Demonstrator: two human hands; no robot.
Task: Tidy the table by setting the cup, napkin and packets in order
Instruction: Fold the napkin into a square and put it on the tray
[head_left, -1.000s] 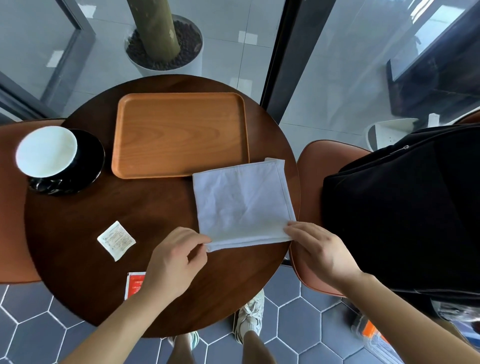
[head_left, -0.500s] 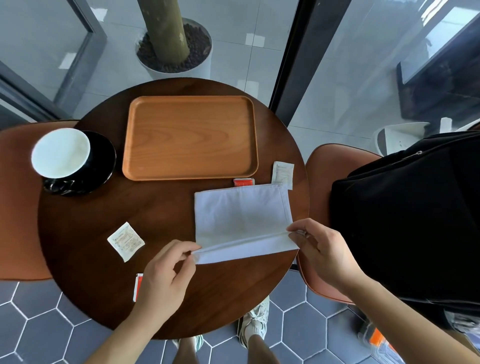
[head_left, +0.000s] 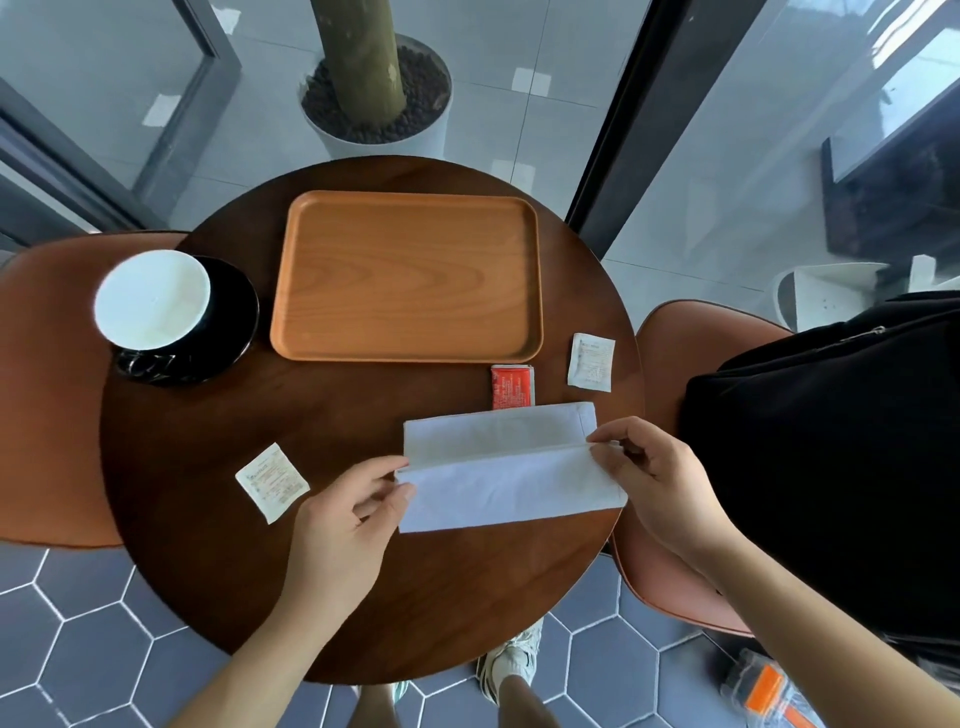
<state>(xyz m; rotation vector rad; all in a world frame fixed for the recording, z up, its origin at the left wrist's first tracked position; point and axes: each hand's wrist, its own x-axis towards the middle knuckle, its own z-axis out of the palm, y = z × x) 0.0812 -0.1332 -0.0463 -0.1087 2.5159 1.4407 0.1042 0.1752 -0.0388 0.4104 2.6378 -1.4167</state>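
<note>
Round dark wood table (head_left: 208, 519) on grey-blue hexagon floor tiles (head_left: 78, 649), white grout. Left brown chair (head_left: 47, 415), right brown chair (head_left: 675, 597) with black bag (head_left: 831, 467) on it. Behind: glass wall, dark frames (head_left: 608, 130), white planter (head_left: 374, 140) with tree trunk (head_left: 363, 52), daylight on pale tiles.

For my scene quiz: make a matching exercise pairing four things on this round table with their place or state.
1 white cloth napkin
2 rectangular orange wooden tray
3 small red packet
4 white round cup

A on the black saucer
B between tray and napkin
C pinched by left hand and right hand
D far side of the table

Pairs: 1-C, 2-D, 3-B, 4-A
</note>
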